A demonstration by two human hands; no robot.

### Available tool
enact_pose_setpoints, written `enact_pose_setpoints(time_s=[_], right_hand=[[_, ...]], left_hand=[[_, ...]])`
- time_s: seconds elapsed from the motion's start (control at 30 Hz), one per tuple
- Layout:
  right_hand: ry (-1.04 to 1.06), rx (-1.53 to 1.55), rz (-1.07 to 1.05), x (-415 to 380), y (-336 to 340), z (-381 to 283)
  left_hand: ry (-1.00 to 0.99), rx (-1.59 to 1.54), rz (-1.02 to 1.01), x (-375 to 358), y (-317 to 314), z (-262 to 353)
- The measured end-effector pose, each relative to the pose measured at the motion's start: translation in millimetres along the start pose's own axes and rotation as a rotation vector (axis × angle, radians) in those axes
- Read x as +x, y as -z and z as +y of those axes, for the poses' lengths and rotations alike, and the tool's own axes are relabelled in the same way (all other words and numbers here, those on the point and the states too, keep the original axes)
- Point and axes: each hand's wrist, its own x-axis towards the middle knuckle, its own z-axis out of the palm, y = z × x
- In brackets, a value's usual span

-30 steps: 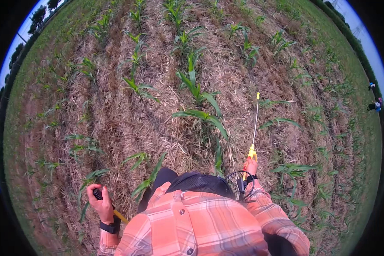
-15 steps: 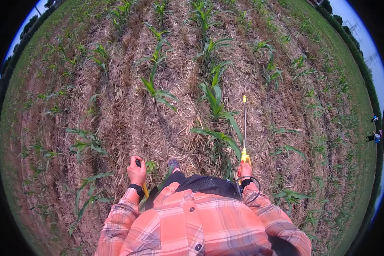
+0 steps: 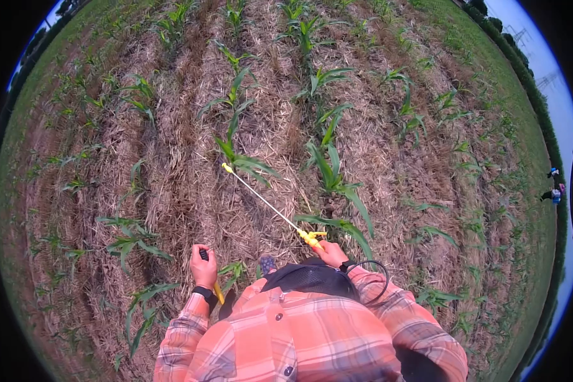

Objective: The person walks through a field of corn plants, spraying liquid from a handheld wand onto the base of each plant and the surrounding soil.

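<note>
My right hand [image 3: 331, 254] is closed around the yellow handle of a spray wand [image 3: 265, 201]. The wand's thin pale tube points up and left, and its yellow nozzle [image 3: 227, 167] is beside a young green plant [image 3: 230, 149]. A dark hose [image 3: 387, 274] curves by my right wrist. On the left, my left hand [image 3: 204, 267] is wrapped around a yellow lever [image 3: 219, 293] with a black grip that shows between the thumb and fingers.
Rows of green plants [image 3: 328, 169] run ahead over straw-covered soil [image 3: 267, 127]. More leaves [image 3: 130, 239] stand left of my left hand. A shoe [image 3: 267, 263] shows below. Far right, people [image 3: 555, 194] are near a hedge [image 3: 549, 127].
My right hand has moved left, and the wand has swung from pointing straight ahead to pointing up-left. My left hand is slightly lower, with its fingers loosened a little around the grip.
</note>
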Motion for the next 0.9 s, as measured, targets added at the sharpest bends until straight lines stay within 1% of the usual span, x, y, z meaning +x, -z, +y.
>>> enact_pose_setpoints(time_s=[0.07,0.1,0.2,0.23,0.27,0.33,0.37,0.47,0.53,0.57,0.6,0.67,0.7,0.73,0.8,0.83,0.87,0.9], right_hand=[[0.018,-0.034,-0.198,9.1,8.2,-14.6],[0.037,-0.023,-0.234,11.3,17.4,-27.5],[0.046,-0.021,-0.261,28.1,25.4,-28.9],[0.049,-0.016,-0.256,35.0,26.9,-26.2],[0.062,-0.005,-0.213,42.3,27.4,-19.5],[0.084,0.008,-0.167,59.2,32.2,-3.5],[0.067,0.004,-0.130,69.2,33.7,6.5],[-0.048,0.020,-0.052,87.3,46.3,30.7],[-0.131,0.030,-0.004,98.6,58.0,47.5],[-0.100,-0.003,0.086,101.3,62.9,57.0],[-0.103,0.003,0.093,107.0,70.2,62.7],[-0.262,0.061,0.130,114.0,81.1,75.4],[-0.246,0.098,0.200,119.1,83.8,82.5],[-0.249,0.100,0.202,122.4,88.0,90.4],[-0.348,0.356,0.266,131.2,97.3,100.2],[-0.362,0.420,0.307,135.3,102.6,104.1],[-0.367,0.422,0.307,136.8,106.6,108.3],[-0.439,0.581,0.344,137.7,113.1,108.7]], left_hand=[[0.084,-0.073,-0.056,9.1,1.0,8.6],[0.087,-0.087,-0.058,13.6,-0.1,10.1],[0.048,-0.084,-0.023,28.2,-3.6,13.1],[-0.053,-0.063,0.047,33.5,-6.7,16.2],[-0.058,-0.059,0.049,39.4,-8.8,18.5],[0.019,-0.075,0.040,53.9,-6.6,34.1],[-0.033,-0.079,0.082,62.5,-8.5,42.0],[-0.022,-0.053,0.075,84.0,-14.2,72.4],[-0.057,-0.050,0.065,97.7,-23.8,92.7],[-0.075,-0.035,0.065,104.1,-28.2,103.3],[-0.092,-0.019,0.065,110.1,-32.7,114.7],[-0.098,-0.010,0.045,121.1,-42.7,123.0],[-0.110,-0.007,0.052,125.8,-47.4,132.7],[-0.122,-0.006,0.061,129.5,-52.4,140.2],[-0.163,0.007,0.063,138.8,-60.6,147.2],[-0.150,0.017,0.041,141.9,-62.5,155.3],[-0.136,0.027,0.018,143.6,-65.1,160.4],[-0.136,0.029,0.013,146.7,-67.9,160.5]])
